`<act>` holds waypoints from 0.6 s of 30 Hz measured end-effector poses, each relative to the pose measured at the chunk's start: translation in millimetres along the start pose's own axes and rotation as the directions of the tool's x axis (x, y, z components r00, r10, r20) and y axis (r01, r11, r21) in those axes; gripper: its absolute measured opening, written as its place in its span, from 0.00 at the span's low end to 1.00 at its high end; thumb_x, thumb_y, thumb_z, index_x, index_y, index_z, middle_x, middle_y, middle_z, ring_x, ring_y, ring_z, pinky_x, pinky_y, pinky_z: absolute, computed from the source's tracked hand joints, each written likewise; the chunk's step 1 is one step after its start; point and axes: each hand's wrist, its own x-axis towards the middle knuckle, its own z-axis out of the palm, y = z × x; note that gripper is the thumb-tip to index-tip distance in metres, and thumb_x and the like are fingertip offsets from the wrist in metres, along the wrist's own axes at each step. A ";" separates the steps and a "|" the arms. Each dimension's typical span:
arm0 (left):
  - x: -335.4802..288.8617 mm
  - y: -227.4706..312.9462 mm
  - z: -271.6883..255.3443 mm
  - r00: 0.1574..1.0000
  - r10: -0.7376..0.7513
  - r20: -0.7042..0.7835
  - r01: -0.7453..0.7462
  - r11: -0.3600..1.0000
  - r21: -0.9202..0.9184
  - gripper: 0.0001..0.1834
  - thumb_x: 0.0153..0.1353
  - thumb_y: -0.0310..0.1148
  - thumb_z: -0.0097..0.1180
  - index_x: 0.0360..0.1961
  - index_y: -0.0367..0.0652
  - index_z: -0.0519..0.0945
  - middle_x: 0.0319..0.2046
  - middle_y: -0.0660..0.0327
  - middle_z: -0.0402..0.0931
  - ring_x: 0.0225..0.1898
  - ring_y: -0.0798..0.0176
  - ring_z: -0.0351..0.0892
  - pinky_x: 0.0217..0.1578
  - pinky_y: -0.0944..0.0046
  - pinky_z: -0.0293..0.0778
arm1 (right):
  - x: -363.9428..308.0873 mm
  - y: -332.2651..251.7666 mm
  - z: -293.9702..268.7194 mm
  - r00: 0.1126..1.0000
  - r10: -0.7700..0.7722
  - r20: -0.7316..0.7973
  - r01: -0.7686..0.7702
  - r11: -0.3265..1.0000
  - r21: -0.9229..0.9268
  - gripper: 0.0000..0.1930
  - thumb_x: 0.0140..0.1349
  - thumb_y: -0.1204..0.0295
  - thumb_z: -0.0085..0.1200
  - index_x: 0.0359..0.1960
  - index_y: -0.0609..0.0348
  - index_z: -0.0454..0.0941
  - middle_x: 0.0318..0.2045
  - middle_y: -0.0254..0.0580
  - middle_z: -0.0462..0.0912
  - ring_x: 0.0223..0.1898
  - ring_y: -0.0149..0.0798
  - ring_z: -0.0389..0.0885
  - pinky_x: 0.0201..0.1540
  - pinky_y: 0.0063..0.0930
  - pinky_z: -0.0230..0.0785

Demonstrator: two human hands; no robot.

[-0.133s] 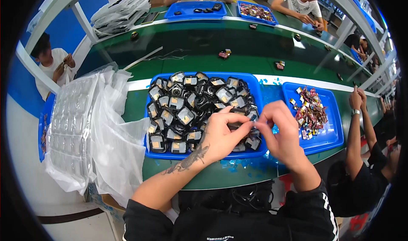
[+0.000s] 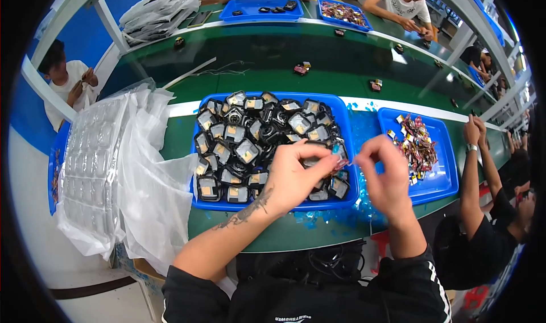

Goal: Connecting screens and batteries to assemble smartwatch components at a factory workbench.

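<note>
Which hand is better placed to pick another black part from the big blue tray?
Left. The left hand hovers over the large blue plastic tray of black square parts; the right hand sits past its right edge.

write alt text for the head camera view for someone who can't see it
Seen from above, a person's left hand and right hand pinch a small part between them over a blue tray piled with small black square components on a green workbench. A second blue tray of small reddish pieces sits to the right, and clear plastic blister trays to the left.
</note>
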 end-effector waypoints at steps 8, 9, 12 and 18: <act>-2.7 8.1 1.4 0.938 -0.338 0.071 0.320 0.772 -0.550 0.10 0.64 0.30 0.59 0.41 0.33 0.83 0.29 0.63 0.80 0.25 0.75 0.74 0.26 0.75 0.72 | -19.3 10.2 -3.3 0.978 0.175 0.112 -0.201 0.937 0.285 0.19 0.54 0.83 0.58 0.50 0.62 0.78 0.42 0.43 0.78 0.36 0.32 0.80 0.36 0.22 0.74; -4.0 8.8 0.0 0.935 -0.342 0.095 0.331 0.744 -0.580 0.11 0.64 0.30 0.58 0.41 0.33 0.82 0.30 0.62 0.80 0.26 0.74 0.74 0.27 0.74 0.72 | -18.6 4.7 1.0 0.972 0.195 0.132 -0.228 0.916 0.330 0.21 0.54 0.83 0.59 0.52 0.62 0.76 0.43 0.43 0.79 0.37 0.32 0.80 0.38 0.22 0.74; -2.9 7.8 4.7 0.933 -0.323 0.157 0.348 0.706 -0.617 0.12 0.65 0.32 0.56 0.42 0.33 0.82 0.31 0.61 0.80 0.25 0.73 0.75 0.27 0.72 0.73 | -15.1 -5.0 6.2 0.948 0.288 0.137 -0.319 0.847 0.427 0.24 0.55 0.83 0.59 0.56 0.62 0.73 0.43 0.43 0.79 0.40 0.32 0.80 0.40 0.23 0.74; -7.7 2.9 8.7 0.960 -0.278 0.035 0.255 0.816 -0.519 0.11 0.62 0.33 0.62 0.39 0.35 0.84 0.29 0.64 0.81 0.25 0.78 0.75 0.26 0.77 0.73 | -22.3 2.1 11.0 0.897 0.371 0.239 -0.428 0.597 0.679 0.19 0.59 0.82 0.59 0.53 0.66 0.73 0.44 0.41 0.81 0.46 0.30 0.80 0.46 0.24 0.75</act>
